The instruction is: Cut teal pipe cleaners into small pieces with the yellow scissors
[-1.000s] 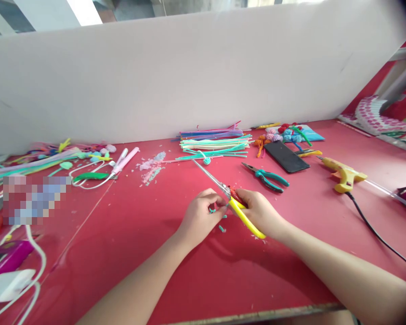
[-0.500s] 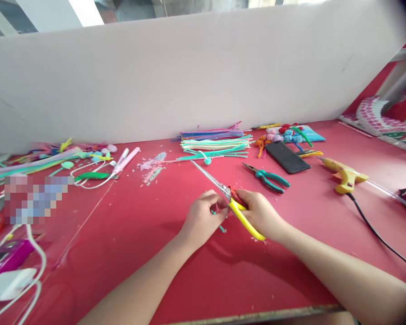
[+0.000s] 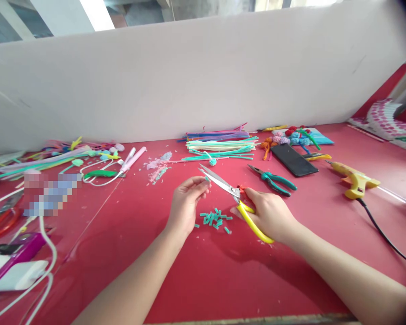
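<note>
Yellow-handled scissors (image 3: 235,196) point up-left

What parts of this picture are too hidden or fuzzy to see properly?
1. Head view: a pixelated patch covers whatever lies there on the table's left.
2. The left hand pinches something tiny and teal at its fingertips; too small to identify.
3. The right hand hides part of the scissors handles.
4. The glue gun cord runs off the right edge.
5. The phone screen is dark.
</note>
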The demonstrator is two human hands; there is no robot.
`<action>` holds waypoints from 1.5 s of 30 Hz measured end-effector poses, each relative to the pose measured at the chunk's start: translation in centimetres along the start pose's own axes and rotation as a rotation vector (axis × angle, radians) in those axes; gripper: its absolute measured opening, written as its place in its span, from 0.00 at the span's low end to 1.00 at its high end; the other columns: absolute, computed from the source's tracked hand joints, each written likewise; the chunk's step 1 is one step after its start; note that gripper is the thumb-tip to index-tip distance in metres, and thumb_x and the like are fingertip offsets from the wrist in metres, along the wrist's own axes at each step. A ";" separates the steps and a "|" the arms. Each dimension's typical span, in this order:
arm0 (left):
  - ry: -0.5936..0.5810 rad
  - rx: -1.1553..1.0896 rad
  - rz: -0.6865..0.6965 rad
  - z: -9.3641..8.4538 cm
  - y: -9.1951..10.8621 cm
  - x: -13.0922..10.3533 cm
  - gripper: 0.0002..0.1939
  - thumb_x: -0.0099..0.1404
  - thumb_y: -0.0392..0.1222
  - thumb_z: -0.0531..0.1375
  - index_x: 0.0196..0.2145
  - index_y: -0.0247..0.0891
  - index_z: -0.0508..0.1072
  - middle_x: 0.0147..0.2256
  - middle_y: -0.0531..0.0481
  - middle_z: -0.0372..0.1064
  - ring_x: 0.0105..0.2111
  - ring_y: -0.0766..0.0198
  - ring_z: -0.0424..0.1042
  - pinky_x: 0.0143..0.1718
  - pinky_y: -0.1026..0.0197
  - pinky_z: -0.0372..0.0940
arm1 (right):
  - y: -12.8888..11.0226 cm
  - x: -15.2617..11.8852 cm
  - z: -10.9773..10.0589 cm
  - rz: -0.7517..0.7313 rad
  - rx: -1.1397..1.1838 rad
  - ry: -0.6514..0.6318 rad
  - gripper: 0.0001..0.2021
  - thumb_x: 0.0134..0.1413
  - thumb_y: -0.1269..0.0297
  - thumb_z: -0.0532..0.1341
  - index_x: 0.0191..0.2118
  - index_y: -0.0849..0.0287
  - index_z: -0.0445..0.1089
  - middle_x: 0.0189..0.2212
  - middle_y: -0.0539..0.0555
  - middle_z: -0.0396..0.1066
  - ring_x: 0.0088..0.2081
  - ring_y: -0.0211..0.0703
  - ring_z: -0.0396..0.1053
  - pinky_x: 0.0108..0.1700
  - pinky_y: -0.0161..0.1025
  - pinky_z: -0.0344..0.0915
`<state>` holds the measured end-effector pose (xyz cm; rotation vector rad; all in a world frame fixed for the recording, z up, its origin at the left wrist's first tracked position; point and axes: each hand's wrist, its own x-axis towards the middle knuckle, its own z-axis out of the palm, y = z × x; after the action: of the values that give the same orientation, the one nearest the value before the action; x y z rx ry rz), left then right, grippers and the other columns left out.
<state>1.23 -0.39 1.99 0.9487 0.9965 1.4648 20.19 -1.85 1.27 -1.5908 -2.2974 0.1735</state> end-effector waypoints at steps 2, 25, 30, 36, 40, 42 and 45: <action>0.010 -0.057 0.022 0.1 0.1 -0.1 0.06 0.48 0.35 0.60 0.28 0.35 0.71 0.24 0.53 0.68 0.25 0.72 0.65 0.29 0.68 0.59 | 0.1 -0.1 0.4 -0.010 -0.082 -0.006 0.18 0.48 0.47 0.46 0.27 0.58 0.57 0.16 0.49 0.61 0.17 0.34 0.56 0.20 0.33 0.39; 0.058 -0.148 0.044 0.0 0.4 -0.1 0.06 0.48 0.36 0.60 0.27 0.35 0.71 0.25 0.51 0.69 0.27 0.69 0.68 0.34 0.63 0.62 | 0.0 -0.3 1.3 -0.079 -0.254 0.027 0.19 0.50 0.49 0.43 0.27 0.60 0.59 0.14 0.50 0.62 0.15 0.35 0.57 0.19 0.33 0.36; 0.050 -0.143 0.047 -0.1 0.3 -0.1 0.06 0.48 0.36 0.60 0.28 0.34 0.71 0.26 0.51 0.69 0.27 0.69 0.67 0.35 0.63 0.61 | 0.1 -0.4 1.3 -0.090 -0.253 0.043 0.20 0.50 0.47 0.43 0.26 0.60 0.58 0.13 0.50 0.61 0.14 0.35 0.56 0.19 0.33 0.37; 0.043 -0.144 0.056 -0.1 0.4 -0.1 0.06 0.48 0.35 0.60 0.28 0.35 0.71 0.25 0.52 0.69 0.27 0.70 0.68 0.34 0.64 0.61 | 0.0 -0.4 1.2 -0.090 -0.244 0.046 0.21 0.51 0.47 0.42 0.25 0.60 0.58 0.13 0.50 0.60 0.14 0.34 0.55 0.19 0.33 0.37; 0.033 -0.134 0.076 -0.1 0.4 -0.1 0.06 0.49 0.35 0.59 0.28 0.35 0.71 0.25 0.52 0.69 0.27 0.70 0.68 0.35 0.64 0.61 | 0.0 -0.4 1.2 -0.085 -0.239 0.046 0.21 0.50 0.46 0.42 0.25 0.60 0.58 0.13 0.49 0.60 0.14 0.34 0.54 0.19 0.32 0.37; 0.031 -0.123 0.084 -0.2 0.4 -0.1 0.06 0.50 0.35 0.59 0.28 0.35 0.71 0.25 0.52 0.69 0.27 0.70 0.68 0.34 0.64 0.61 | 0.0 -0.4 1.2 -0.070 -0.237 0.048 0.22 0.50 0.46 0.42 0.25 0.60 0.59 0.13 0.49 0.59 0.14 0.33 0.52 0.19 0.32 0.37; 0.032 -0.118 0.090 -0.3 0.3 0.0 0.05 0.50 0.36 0.59 0.28 0.34 0.71 0.25 0.52 0.69 0.27 0.70 0.67 0.34 0.64 0.61 | 0.2 -0.3 1.2 -0.037 -0.196 0.049 0.21 0.48 0.45 0.44 0.25 0.59 0.59 0.12 0.48 0.57 0.14 0.32 0.50 0.19 0.32 0.37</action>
<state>0.83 -0.43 2.18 0.8969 0.8896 1.6004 20.02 -1.90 0.00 -1.6225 -2.3657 -0.1020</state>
